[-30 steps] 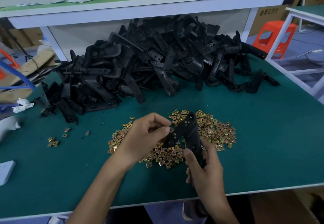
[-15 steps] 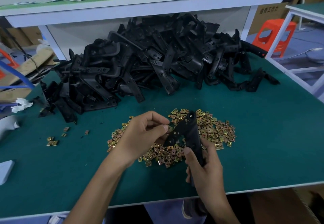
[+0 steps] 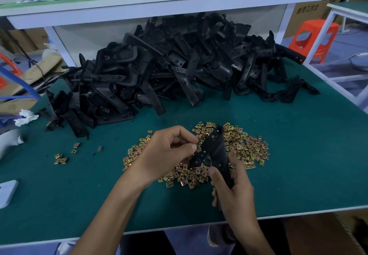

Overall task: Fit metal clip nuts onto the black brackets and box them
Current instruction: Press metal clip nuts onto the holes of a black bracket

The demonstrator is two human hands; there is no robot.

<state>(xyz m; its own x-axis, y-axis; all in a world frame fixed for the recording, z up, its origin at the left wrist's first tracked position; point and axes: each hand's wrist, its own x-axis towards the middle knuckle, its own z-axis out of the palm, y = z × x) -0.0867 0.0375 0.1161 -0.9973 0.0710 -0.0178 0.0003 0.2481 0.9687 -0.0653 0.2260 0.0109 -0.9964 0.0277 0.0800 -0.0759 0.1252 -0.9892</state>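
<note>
Bare green desk (image 3: 308, 165) at right and lower left of frame: open passage. Black bracket pile (image 3: 179, 71) blocks the whole back, under the low shelf (image 3: 159, 5). Clip nut heap (image 3: 247, 149) covers centre; stray nuts (image 3: 60, 158) at left.

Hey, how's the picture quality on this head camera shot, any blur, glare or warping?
Head view: wide-angle warp leans the shelf posts outward; light is soft and even, no hard shadows; clip nuts glint faintly; the black bracket pile loses detail in its dark mass.
</note>
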